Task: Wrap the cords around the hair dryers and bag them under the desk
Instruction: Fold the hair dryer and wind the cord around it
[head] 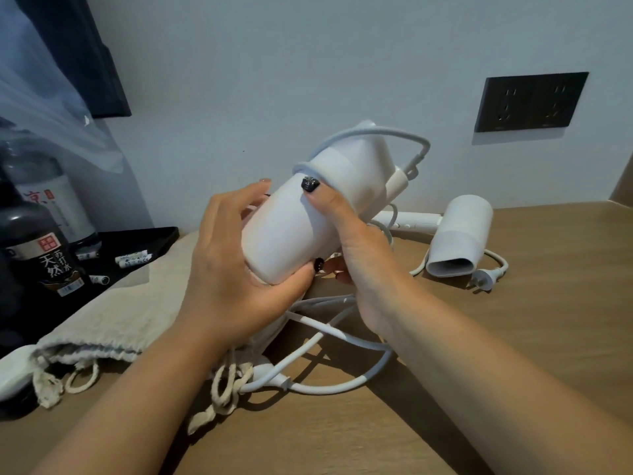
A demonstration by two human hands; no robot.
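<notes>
My left hand (236, 269) and right hand (346, 234) are gripping the first dryer (308, 214), its cord (329, 341) barely wrapped; the second dryer (455, 241) and bags (113, 313) are waiting.

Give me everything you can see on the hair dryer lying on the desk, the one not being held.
The second hair dryer is white, matte plastic by its look, lying on its side on the wooden desk near the wall. Its flattened nozzle opening faces the camera; the slim handle, with small buttons, points left behind the right hand. Its white cord is unwrapped, looping loosely round the barrel, with the plug resting on the desk beside the nozzle. Neither hand touches it.
</notes>
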